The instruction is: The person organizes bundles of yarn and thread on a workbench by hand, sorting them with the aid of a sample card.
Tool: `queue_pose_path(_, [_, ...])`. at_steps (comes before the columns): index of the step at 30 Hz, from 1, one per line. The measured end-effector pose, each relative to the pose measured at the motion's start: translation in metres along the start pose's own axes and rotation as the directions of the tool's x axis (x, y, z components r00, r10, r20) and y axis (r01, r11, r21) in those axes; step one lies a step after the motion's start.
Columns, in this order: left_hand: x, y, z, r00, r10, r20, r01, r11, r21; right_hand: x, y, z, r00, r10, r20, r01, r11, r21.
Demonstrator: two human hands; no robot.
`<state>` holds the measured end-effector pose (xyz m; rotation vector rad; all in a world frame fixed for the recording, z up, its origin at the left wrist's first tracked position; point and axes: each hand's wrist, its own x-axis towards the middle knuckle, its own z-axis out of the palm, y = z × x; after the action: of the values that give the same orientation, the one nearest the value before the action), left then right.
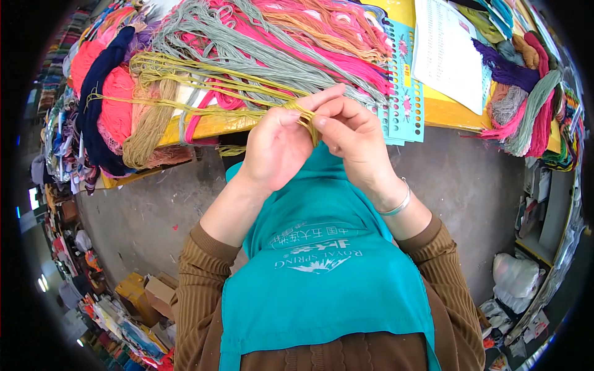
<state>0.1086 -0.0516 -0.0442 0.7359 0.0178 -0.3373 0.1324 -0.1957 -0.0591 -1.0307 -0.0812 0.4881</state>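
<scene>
A bundle of olive-yellow embroidery thread (213, 75) stretches from the left of the table to my hands. My left hand (278, 142) grips the thread close to its end, between thumb and fingers. Right beside it, my right hand (352, 133) pinches the same thread, with thumb and index finger bent around the strands. A short end hangs between the two hands. Under and behind the olive strands lie long skeins of grey-green thread (247, 46) and bright pink thread (365, 74).
Turquoise punched cards (405, 114) and a printed sheet (448, 55) lie right of the threads on the yellow table (467, 117). Navy skeins (98, 93) and coral skeins (120, 102) hang at the left edge, mixed skeins (526, 93) at the right. Cardboard boxes (139, 297) stand on the floor.
</scene>
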Motion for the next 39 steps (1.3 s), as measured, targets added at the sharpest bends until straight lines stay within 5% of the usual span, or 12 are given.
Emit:
queue_pose_path(7, [0.004,0.001,-0.001,1.0,0.027,-0.004,-0.027,0.999,-0.019,-0.001,-0.002,-0.004,0.999,0.042,0.003,-0.042,0.996,0.079])
queue_pose_path(10, [0.004,0.002,0.001,0.999,0.037,-0.019,-0.034,0.992,0.124,-0.001,-0.001,-0.002,1.0,-0.029,-0.011,0.028,0.998,-0.051])
queue_pose_path(16, [0.005,-0.001,-0.009,0.997,0.073,0.025,-0.077,0.974,0.213,-0.001,0.002,-0.004,0.999,-0.036,-0.027,0.036,0.999,-0.02])
queue_pose_path(28, [0.003,0.0,-0.011,0.995,0.102,0.022,-0.103,0.945,0.312,0.001,-0.003,-0.002,0.996,0.091,-0.014,-0.091,0.995,0.03])
queue_pose_path(34, [0.007,-0.002,-0.021,0.959,0.243,0.143,-0.276,0.711,0.647,0.001,-0.001,-0.001,0.996,0.089,-0.022,-0.089,0.996,0.0])
queue_pose_path(39, [0.005,-0.002,-0.017,0.954,0.262,0.148,-0.29,0.671,0.683,0.001,0.003,-0.001,0.997,0.042,-0.061,-0.038,0.998,0.052])
